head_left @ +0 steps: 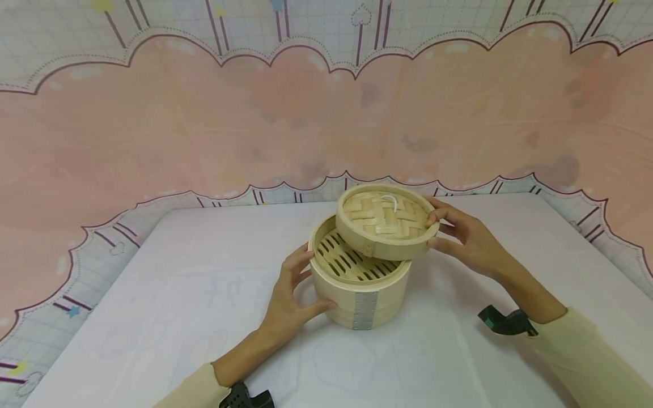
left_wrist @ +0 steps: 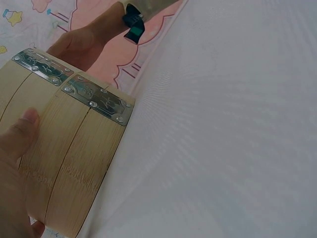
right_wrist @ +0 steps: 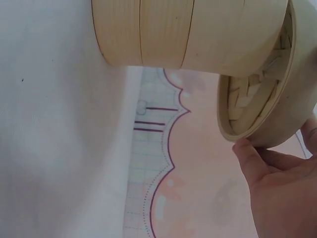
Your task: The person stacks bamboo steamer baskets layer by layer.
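Note:
A round bamboo steamer point(head_left: 390, 300) stands on the white table, its slatted inner base showing through the open top. My left hand point(head_left: 288, 300) grips its left side, fingers at the upper rim and thumb low on the front wall. In the left wrist view that thumb point(left_wrist: 22, 131) presses the bamboo wall beside riveted metal strips point(left_wrist: 96, 99). The woven steamer lid point(head_left: 367, 218) is tilted and set off to the back right, overlapping the opening. My right hand point(head_left: 471, 241) pinches the lid's right edge between thumb and fingers. The lid's hollow underside point(right_wrist: 247, 94) shows in the right wrist view.
White cloth covers the table point(head_left: 204, 294) around the steamer. Behind the table hangs a patterned pink and white cloth point(head_left: 229, 124). Black wrist cameras point(head_left: 505, 321) sit by both cream sleeves.

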Demonstrator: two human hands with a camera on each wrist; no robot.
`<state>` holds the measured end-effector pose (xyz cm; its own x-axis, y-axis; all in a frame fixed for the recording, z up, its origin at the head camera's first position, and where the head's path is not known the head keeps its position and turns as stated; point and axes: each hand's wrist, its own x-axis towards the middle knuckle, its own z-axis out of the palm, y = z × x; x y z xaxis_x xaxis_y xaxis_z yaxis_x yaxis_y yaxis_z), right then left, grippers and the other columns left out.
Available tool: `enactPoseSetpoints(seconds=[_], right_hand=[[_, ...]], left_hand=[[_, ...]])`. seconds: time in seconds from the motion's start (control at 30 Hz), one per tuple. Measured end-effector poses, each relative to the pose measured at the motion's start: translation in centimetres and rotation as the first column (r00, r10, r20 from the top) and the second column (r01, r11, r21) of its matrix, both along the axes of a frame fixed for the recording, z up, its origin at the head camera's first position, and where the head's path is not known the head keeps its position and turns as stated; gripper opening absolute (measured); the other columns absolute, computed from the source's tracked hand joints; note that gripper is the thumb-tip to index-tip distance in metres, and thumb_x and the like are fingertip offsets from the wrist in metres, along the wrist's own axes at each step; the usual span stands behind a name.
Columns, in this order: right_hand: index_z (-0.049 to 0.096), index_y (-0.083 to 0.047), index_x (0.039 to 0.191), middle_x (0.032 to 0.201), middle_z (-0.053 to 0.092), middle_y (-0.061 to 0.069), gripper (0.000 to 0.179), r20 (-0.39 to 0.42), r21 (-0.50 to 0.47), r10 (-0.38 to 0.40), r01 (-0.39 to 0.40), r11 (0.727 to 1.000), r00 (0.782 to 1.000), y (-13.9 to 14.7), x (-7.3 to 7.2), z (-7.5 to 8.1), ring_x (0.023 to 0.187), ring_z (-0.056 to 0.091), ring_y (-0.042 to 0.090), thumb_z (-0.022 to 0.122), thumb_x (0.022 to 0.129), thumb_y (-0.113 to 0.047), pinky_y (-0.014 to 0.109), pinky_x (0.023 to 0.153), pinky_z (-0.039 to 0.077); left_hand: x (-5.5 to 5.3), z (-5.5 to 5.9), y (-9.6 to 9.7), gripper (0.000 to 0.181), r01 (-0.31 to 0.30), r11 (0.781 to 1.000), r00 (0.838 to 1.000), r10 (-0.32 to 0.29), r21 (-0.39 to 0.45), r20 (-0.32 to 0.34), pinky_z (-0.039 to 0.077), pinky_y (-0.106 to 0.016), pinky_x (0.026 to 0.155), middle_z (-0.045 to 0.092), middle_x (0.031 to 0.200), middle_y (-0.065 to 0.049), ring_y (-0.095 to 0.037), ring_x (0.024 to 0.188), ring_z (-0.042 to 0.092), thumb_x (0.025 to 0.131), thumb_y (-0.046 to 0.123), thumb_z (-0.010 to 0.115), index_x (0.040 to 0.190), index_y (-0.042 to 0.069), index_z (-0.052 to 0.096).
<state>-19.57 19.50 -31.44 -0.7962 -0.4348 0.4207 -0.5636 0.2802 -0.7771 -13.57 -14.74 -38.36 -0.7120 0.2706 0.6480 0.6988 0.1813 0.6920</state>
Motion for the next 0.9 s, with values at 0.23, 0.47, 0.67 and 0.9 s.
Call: enactPoseSetpoints(seconds=[0.23,0.47,0.67,0.9], right_hand=[[0.052,-0.002,0.103,0.151,0.031,0.016,0.023,0.017,-0.030,0.030,-0.029,0.999,0.999,-0.3,0.0,-0.3,0.140,0.025,0.034,0.067,0.086,0.004,0.015,0.100,0.039],[0.052,-0.002,0.102,0.151,0.032,0.016,0.022,0.024,-0.040,0.044,-0.043,0.998,0.999,-0.6,0.0,-0.6,0.139,0.026,0.034,0.066,0.086,0.004,0.016,0.101,0.038],[0.053,-0.004,0.103,0.151,0.031,0.014,0.022,0.025,-0.023,0.044,-0.044,0.999,0.999,-0.8,0.1,-0.7,0.139,0.026,0.034,0.066,0.087,0.002,0.015,0.101,0.038],[0.052,-0.001,0.103,0.150,0.033,0.017,0.021,0.030,-0.058,0.089,-0.087,0.994,0.996,-1.1,0.2,-0.9,0.139,0.026,0.034,0.065,0.087,0.004,0.018,0.102,0.038]], left_hand=[[-0.5,-1.2,-0.2,0.098,0.008,1.000,1.000,-0.008,0.009,-0.008,0.044,-0.043,0.101,0.027,0.151,-0.012,-0.033,0.134,0.036,0.060,-0.005,0.088,0.140,0.001,0.031],[-0.2,-0.7,0.0,0.096,0.010,1.000,1.000,-0.010,0.013,-0.016,0.045,-0.043,0.100,0.028,0.149,-0.019,-0.036,0.133,0.037,0.058,-0.012,0.086,0.137,-0.005,0.032],[1.0,1.2,0.5,0.089,0.008,1.000,1.000,-0.008,0.007,-0.026,0.045,-0.044,0.099,0.029,0.144,-0.030,-0.041,0.130,0.038,0.059,-0.016,0.083,0.131,-0.013,0.032],[1.1,1.2,0.6,0.089,0.007,1.000,1.000,-0.007,0.003,-0.030,0.046,-0.044,0.099,0.029,0.144,-0.030,-0.042,0.130,0.038,0.059,-0.016,0.083,0.132,-0.013,0.032]])
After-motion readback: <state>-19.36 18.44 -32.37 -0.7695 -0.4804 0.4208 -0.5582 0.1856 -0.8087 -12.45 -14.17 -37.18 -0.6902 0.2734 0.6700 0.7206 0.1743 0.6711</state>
